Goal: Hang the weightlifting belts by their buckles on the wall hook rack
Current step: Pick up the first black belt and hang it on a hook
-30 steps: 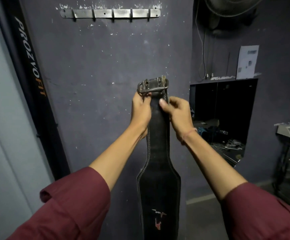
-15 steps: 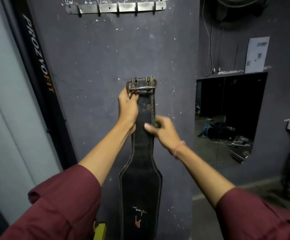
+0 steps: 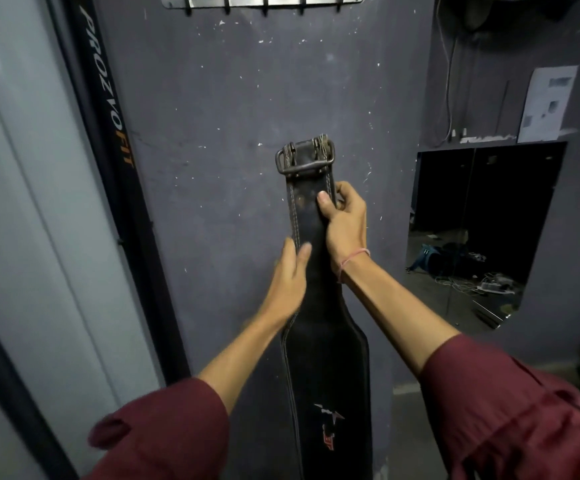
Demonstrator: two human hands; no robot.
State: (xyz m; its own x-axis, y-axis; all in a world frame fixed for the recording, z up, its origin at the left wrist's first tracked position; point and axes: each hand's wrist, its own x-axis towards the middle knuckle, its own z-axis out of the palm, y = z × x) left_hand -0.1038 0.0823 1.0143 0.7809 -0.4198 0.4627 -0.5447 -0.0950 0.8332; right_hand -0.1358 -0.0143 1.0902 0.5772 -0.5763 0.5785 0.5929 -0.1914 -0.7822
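Observation:
A black leather weightlifting belt (image 3: 326,368) hangs upright in front of the dark wall, its metal buckle (image 3: 305,156) at the top. My right hand (image 3: 345,223) grips the narrow strap just below the buckle, thumb across the front. Lower on the strap's left edge, my left hand (image 3: 290,278) holds it with fingers curled around. The metal hook rack (image 3: 264,1) is fixed to the wall at the top edge of the view, well above the buckle, with several hooks bare.
A black post lettered PROZVOFIT (image 3: 108,109) leans along the wall to the left. To the right is a dark opening (image 3: 482,230) with cables and clutter on the floor behind it. A paper sheet (image 3: 548,103) hangs above it.
My left hand slid down from the buckle to the strap's left edge. My right hand moved up to just under the buckle. The rack has shifted toward the top of the view.

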